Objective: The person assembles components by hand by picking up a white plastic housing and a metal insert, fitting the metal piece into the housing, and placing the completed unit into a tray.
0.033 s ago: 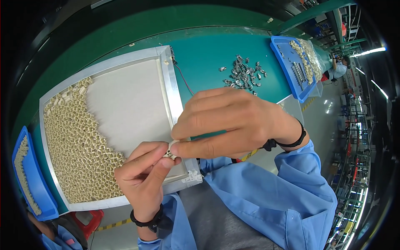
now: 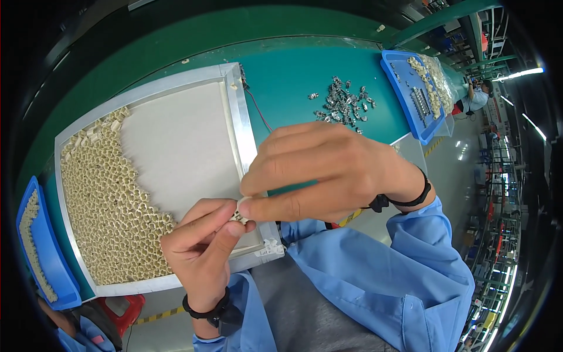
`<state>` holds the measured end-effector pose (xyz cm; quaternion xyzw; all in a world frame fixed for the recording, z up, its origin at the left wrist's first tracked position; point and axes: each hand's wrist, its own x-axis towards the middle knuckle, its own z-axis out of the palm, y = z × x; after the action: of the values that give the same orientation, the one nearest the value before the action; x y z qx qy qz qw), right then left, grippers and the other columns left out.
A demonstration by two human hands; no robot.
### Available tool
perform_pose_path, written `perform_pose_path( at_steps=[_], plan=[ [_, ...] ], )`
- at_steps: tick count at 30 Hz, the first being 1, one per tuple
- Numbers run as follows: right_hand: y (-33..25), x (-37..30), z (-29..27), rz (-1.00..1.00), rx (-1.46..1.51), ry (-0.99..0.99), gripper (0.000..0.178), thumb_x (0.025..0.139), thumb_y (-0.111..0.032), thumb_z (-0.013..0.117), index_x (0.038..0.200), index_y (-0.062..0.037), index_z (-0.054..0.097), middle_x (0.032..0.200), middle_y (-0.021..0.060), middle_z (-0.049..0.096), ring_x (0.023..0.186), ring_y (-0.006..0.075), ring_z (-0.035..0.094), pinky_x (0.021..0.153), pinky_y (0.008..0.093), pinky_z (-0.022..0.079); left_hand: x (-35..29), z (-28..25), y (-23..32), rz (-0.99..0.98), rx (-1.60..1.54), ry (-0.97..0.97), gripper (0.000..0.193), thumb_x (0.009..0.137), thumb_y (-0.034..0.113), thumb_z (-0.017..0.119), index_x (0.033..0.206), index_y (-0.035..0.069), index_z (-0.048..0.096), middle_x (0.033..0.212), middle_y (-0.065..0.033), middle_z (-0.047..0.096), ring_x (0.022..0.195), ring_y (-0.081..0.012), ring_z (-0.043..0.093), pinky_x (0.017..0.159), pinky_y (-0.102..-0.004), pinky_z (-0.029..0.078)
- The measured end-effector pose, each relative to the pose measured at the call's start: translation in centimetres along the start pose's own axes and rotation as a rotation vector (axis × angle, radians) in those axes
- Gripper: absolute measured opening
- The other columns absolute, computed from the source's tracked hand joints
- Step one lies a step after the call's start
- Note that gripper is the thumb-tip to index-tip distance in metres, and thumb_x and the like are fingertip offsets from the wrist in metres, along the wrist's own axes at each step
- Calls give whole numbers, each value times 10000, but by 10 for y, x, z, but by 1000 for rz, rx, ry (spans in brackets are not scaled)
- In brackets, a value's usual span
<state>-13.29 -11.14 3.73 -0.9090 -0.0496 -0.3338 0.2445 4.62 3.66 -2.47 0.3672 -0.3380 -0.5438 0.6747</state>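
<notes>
A small cream plastic part (image 2: 238, 217) with dark openings is pinched between the thumb and fingers of my left hand (image 2: 202, 243). From above, my right hand (image 2: 328, 173) presses its thumb and fingertip on the upper end of that part, its other fingers curled over. Both hands meet above the near right corner of an aluminium frame tray (image 2: 237, 120). Its left side is packed with many cream plastic parts (image 2: 111, 211) standing close together. My fingers hide most of the held part.
Loose metal pieces (image 2: 343, 102) lie in a pile on the green table (image 2: 281, 70). At the right stands a blue tray (image 2: 404, 88) with cream and metal parts. Another blue tray (image 2: 56, 252) holds a row of cream parts at the left. Another person's sleeve (image 2: 88, 334) shows at lower left.
</notes>
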Motion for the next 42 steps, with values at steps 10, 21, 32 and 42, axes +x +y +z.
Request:
perform_pose_path(
  at_steps=[10, 21, 32, 42],
  plan=[
    [-7, -17, 14, 216, 134, 23, 203, 791, -37, 772, 992, -24, 746, 940, 113, 682, 764, 256, 664, 632, 330, 533, 2, -1, -24, -119, -274, -32, 308, 897, -112, 638, 1201, -63, 657, 1065, -196, 689, 963, -241, 693, 850, -346, 599],
    [17, -32, 3, 452, 209, 121, 254, 822, -37, 768, 1074, -31, 739, 996, 110, 721, 875, 257, 708, 743, 341, 567, 30, 26, -24, -421, -334, 167, 312, 973, 75, 613, 1255, -39, 544, 1157, -182, 670, 1056, -264, 671, 929, -359, 512],
    [278, -183, -224, 978, -783, 217, 282, 863, -157, 731, 1113, -27, 717, 944, 96, 753, 894, 189, 734, 825, 313, 567, 32, 9, -14, -64, 72, 155, 292, 1050, 290, 517, 1110, 8, 563, 1124, -168, 582, 1064, -265, 595, 937, -372, 469],
    [318, -232, -237, 1035, -962, 335, 282, 827, -187, 688, 1067, -42, 719, 874, 152, 722, 835, 311, 710, 793, 404, 560, 41, 6, -20, -82, 184, 166, 285, 1048, 313, 500, 984, 38, 536, 897, -90, 490, 852, -196, 510, 788, -340, 421]
  ],
)
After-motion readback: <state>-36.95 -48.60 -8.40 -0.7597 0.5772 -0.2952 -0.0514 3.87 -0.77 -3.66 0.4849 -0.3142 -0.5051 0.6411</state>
